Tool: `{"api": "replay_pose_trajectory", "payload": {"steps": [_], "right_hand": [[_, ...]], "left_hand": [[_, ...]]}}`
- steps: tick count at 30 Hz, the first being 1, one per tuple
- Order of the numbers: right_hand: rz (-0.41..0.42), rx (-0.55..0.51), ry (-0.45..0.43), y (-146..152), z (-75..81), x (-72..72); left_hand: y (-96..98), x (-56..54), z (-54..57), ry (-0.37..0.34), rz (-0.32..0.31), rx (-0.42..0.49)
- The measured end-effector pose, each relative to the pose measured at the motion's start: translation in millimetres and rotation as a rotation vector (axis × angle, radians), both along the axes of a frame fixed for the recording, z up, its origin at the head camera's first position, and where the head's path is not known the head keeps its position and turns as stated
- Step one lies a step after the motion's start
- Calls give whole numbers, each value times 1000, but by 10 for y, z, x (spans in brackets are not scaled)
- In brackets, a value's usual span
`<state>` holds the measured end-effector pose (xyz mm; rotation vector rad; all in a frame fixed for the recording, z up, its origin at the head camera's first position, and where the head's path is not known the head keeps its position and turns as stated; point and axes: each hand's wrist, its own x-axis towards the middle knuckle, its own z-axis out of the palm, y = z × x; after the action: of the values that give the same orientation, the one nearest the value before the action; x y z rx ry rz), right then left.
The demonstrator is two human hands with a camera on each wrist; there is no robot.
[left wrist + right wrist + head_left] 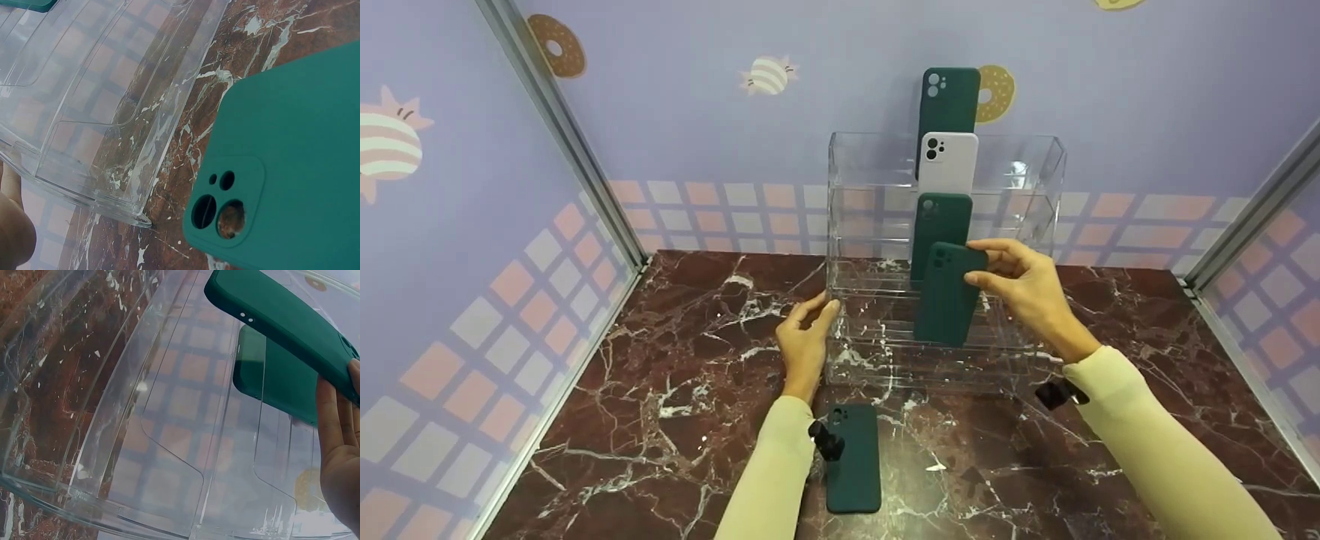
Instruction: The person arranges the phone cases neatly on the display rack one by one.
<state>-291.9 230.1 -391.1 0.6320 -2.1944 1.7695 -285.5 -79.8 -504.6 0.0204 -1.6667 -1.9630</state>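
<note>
My right hand (1024,289) pinches a green phone case (949,300) by its upper right edge, thumb in front and fingers behind. The case is tilted slightly, over the lower tiers of a clear tiered stand (862,214). In the right wrist view the case's side edge (281,332) shows above another green case in the stand. My left hand (804,341) touches the stand's left side with its fingers and thumb. Behind the held case, a green case (941,225), a white case (949,161) and a further green case (952,97) stand upright in rising tiers.
Another green case (853,465) lies camera cutouts up on the dark red marbled table (675,442), beside my left forearm. A patterned wall (697,127) rises behind the stand, with a metal corner post (577,142) at the left.
</note>
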Motion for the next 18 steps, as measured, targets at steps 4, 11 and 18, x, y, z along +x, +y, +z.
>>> {"api": "replay_pose_trajectory", "payload": {"steps": [4,11,18], "right_hand": [[-2,-3,-11,-8,6,-50],[-6,-4,0,-56,28,-138],[-4,-6,-7,-96,-32,-211]], "left_hand": [[-2,22,17,-5,-13,-2],[-10,11,7,-9,-3,-25],[1,15,20,-8,12,-15]]}}
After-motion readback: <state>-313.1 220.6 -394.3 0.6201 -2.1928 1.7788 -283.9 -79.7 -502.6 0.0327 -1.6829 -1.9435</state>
